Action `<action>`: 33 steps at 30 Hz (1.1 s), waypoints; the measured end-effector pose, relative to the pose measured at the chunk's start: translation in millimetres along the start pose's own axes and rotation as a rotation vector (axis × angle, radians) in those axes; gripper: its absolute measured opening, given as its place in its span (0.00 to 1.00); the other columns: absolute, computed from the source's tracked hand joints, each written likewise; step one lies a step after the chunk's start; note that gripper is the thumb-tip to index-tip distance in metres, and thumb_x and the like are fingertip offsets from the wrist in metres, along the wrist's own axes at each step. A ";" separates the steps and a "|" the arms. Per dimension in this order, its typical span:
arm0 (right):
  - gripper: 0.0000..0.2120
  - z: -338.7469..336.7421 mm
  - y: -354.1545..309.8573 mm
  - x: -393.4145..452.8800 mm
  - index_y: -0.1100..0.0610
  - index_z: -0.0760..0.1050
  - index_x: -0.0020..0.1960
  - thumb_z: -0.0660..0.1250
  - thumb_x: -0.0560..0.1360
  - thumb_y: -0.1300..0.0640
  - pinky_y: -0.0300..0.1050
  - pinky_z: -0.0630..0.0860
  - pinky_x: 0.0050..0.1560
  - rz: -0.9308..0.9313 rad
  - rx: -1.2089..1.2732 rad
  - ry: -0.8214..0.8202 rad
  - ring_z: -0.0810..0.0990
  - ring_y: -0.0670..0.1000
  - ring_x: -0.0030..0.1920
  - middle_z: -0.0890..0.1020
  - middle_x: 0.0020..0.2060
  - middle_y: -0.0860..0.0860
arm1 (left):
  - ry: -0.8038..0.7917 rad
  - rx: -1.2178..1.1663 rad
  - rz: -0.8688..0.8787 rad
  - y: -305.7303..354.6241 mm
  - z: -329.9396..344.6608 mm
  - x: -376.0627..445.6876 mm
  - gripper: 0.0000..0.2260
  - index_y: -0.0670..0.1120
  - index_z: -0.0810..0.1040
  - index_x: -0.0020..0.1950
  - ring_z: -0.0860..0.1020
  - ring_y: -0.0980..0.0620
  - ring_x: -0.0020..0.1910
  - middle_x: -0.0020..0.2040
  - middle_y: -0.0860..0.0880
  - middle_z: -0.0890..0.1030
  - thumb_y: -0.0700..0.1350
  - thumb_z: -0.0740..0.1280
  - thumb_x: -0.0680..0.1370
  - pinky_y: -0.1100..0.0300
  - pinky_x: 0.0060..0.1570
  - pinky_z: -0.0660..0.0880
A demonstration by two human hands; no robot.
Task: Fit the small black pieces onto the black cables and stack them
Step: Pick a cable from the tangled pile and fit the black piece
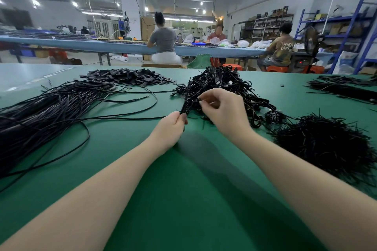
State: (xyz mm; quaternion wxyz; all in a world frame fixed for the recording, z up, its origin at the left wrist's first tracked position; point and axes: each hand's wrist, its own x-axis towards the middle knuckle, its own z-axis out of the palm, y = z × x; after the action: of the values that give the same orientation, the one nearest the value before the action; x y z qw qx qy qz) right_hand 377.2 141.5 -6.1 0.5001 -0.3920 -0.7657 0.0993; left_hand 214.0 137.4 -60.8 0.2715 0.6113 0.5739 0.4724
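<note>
The head view shows a workshop with a green desk (183,179) in front; other people sit at a long blue table (122,46) behind.

On the desk, a bundle of long black cables (47,112) lies at 9 o'clock, a heap of flat small black pieces (130,77) at 11 o'clock, a tangled pile of cables (220,85) at 12 o'clock, and a bristly black heap (324,142) at 3 o'clock.

The left hand (173,128) has its fingers curled around a thin bunch of cable ends (186,106), which rises from the fist toward 1 o'clock. The right hand (222,110) is just beside it, at 2 o'clock from the left one, with thumb and fingertips (201,101) pinched together near the top of the bunch; what they pinch is too small to tell.

The bunch's long axis points toward the right hand, so a piece probably slides down along it. Open green surface lies toward 6 o'clock.
</note>
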 end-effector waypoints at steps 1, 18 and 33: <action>0.06 8.2 -3.7 -2.4 0.52 0.81 0.44 0.70 0.73 0.62 0.27 0.72 0.37 -0.003 0.036 0.004 0.77 0.39 0.34 0.81 0.35 0.42 | 0.011 0.031 0.002 -0.1 -0.3 0.1 0.13 0.50 0.71 0.40 0.67 0.51 0.30 0.32 0.52 0.71 0.50 0.55 0.82 0.56 0.37 0.65; 0.03 22.9 -7.8 -31.7 0.55 0.81 0.45 0.69 0.73 0.60 0.51 0.77 0.39 -0.217 -0.106 0.039 0.81 0.50 0.41 0.84 0.39 0.48 | 0.013 0.546 0.120 8.6 4.8 -10.7 0.09 0.42 0.71 0.56 0.75 0.46 0.49 0.48 0.46 0.77 0.42 0.54 0.83 0.59 0.45 0.67; 0.02 -41.7 -48.0 57.2 0.47 0.78 0.42 0.69 0.74 0.51 0.41 0.75 0.48 0.026 -0.464 -0.858 0.78 0.42 0.43 0.80 0.38 0.41 | 0.279 1.061 0.689 33.9 5.0 -29.6 0.04 0.42 0.77 0.44 0.78 0.42 0.29 0.34 0.44 0.78 0.42 0.66 0.76 0.55 0.33 0.61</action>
State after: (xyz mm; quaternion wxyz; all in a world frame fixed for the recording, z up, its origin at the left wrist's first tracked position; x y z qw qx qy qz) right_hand 377.4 139.3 79.4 0.0375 -0.4264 -0.8998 0.0850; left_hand 236.7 103.5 -41.1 -0.3116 0.7445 0.5302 0.2599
